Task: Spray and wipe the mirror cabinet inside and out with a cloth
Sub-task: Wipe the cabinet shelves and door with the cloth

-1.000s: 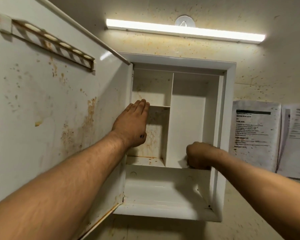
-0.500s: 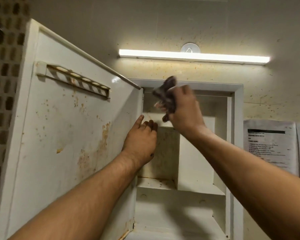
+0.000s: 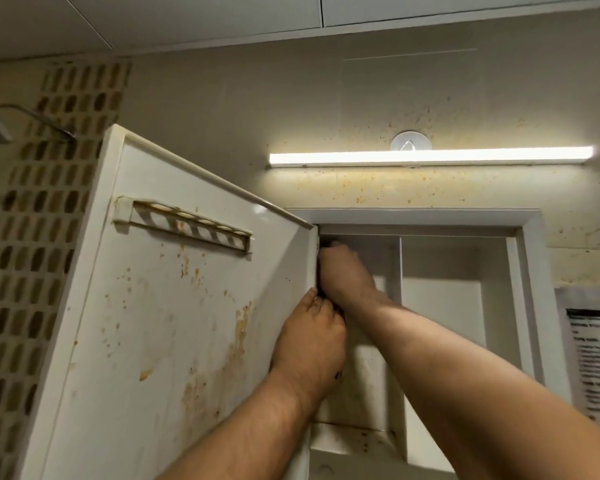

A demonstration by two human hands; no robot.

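Note:
The white mirror cabinet (image 3: 530, 271) hangs on the wall with its door (image 3: 174, 323) swung open to the left. Brown stains cover the door's inner face. My right hand (image 3: 347, 275) reaches into the cabinet's top left corner by the hinge and grips a dark cloth (image 3: 330, 243), of which only a sliver shows above my fingers. My left hand (image 3: 309, 341) rests against the door's hinge-side rim just below the right hand, its fingertips on the edge. No spray bottle is in view.
A small holder rail (image 3: 187, 226) is fixed high on the door's inner face. A lit tube light (image 3: 430, 157) runs above the cabinet. Printed sheets (image 3: 593, 358) hang on the wall at right. Mosaic tiles (image 3: 25, 237) and a shower arm (image 3: 32, 116) are at left.
My right hand rose from the lower shelf with the cloth and moved into the top left corner. My left hand stayed on the door near the hinge. The view tilted upward.

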